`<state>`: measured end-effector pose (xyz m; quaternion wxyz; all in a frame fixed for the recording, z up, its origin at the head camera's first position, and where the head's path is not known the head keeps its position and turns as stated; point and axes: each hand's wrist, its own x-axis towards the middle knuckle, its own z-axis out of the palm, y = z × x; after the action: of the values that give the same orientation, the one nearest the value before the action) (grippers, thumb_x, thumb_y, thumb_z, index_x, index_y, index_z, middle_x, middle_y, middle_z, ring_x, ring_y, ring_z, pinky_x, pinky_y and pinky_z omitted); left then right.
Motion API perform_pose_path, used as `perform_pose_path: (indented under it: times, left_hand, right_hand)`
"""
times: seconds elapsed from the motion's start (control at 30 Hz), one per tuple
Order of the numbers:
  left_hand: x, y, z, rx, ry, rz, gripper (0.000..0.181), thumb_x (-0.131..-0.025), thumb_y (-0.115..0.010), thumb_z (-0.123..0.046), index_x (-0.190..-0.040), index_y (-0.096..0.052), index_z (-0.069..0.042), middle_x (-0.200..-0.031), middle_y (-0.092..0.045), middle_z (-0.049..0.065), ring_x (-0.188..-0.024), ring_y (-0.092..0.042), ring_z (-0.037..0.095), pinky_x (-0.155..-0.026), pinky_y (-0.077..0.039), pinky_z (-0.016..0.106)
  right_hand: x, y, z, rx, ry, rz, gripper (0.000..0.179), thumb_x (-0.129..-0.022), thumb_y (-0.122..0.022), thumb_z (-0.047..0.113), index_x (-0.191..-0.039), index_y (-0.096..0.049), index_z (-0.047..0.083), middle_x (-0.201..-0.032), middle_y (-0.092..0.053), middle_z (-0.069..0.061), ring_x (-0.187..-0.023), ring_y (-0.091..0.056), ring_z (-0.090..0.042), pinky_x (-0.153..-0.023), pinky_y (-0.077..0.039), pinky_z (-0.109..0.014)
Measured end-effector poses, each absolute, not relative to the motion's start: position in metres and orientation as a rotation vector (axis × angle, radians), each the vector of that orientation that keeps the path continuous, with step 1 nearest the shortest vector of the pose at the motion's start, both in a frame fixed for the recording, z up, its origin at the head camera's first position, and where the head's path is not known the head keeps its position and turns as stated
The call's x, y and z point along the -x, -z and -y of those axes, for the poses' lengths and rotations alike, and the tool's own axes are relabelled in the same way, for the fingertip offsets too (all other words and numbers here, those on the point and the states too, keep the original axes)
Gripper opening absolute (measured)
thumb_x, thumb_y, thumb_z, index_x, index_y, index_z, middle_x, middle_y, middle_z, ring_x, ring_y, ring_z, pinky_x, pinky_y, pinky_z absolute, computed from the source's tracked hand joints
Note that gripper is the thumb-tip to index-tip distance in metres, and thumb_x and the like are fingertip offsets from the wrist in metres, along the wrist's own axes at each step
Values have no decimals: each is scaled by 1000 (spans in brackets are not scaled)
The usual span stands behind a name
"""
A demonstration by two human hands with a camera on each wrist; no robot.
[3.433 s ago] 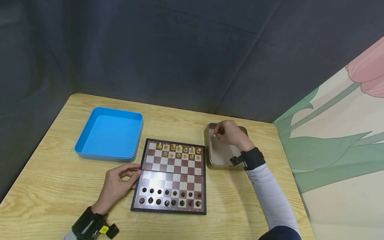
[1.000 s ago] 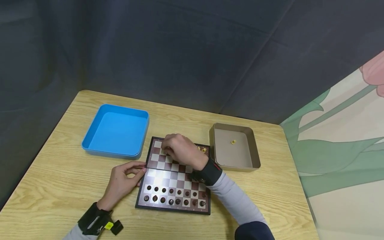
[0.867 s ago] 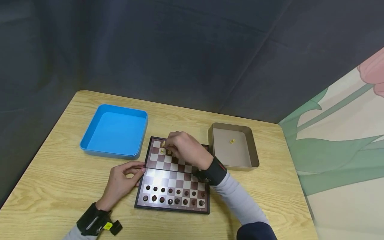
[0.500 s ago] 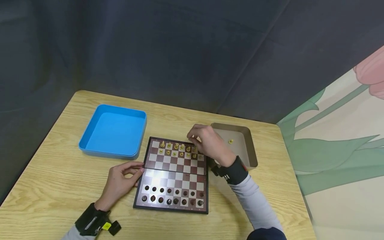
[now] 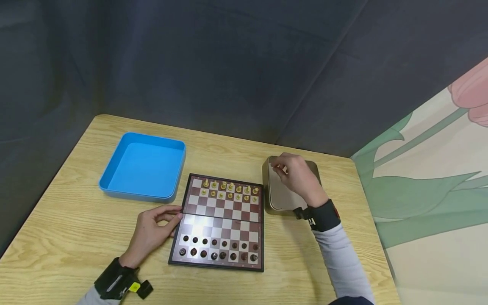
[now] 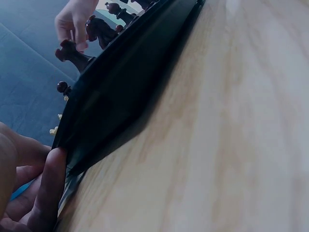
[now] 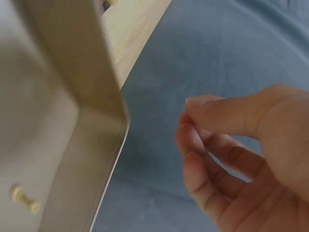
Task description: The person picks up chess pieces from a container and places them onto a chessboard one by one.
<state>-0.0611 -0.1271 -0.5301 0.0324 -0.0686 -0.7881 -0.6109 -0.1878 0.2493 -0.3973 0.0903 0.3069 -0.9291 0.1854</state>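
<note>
A folding chessboard (image 5: pixel 213 222) lies in front of me, with dark chess pieces (image 5: pixel 223 255) in two rows on the near side and yellow ones (image 5: pixel 230 186) in two rows on the far side. My left hand (image 5: pixel 150 231) holds the board's left edge near the hinge. In the left wrist view its thumb (image 6: pixel 50 179) lies against the dark frame. My right hand (image 5: pixel 299 176) hovers over the beige tin (image 5: pixel 272 197), fingers loosely bent and nothing visible between them. Inside the tin, the right wrist view shows one yellow chess piece (image 7: pixel 24 199), hidden from the head view.
A blue tray (image 5: pixel 142 169) with nothing in it stands at the back left of the wooden table (image 5: pixel 68 212). A dark curtain (image 5: pixel 213 67) hangs behind the table's far edge. The tin stands close to the board's right side.
My right hand has drawn back from the board's far rows to above the tin. Compared with the oldest frame, a yellow piece now stands at the left of the second yellow row. The left hand stays put.
</note>
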Motion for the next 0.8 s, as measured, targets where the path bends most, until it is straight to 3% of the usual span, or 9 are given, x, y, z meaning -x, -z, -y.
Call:
perform_pose_path:
  times: [0.4, 0.8]
  left_hand:
    - [61, 530, 127, 179, 1915, 2425, 26, -76, -67, -23, -101, -62, -17, -73, -65, -1, -50, -59, 14, -36, -49, 27]
    - [61, 532, 127, 151, 1922, 2423, 26, -75, -67, -24, -100, -63, -18, -74, -65, -3, -58, -61, 12, -38, -50, 27]
  right_hand:
    - [193, 415, -296, -679, -513, 2853, 15, -74, -65, 2, -86, -64, 10, -81, -57, -1, -68, -53, -9, -52, -47, -23]
    - [184, 434, -313, -503, -553, 3115, 22, -75, -62, -1, -97, -62, -1, -94, -55, -15, -72, -58, -21, -55, -52, -30]
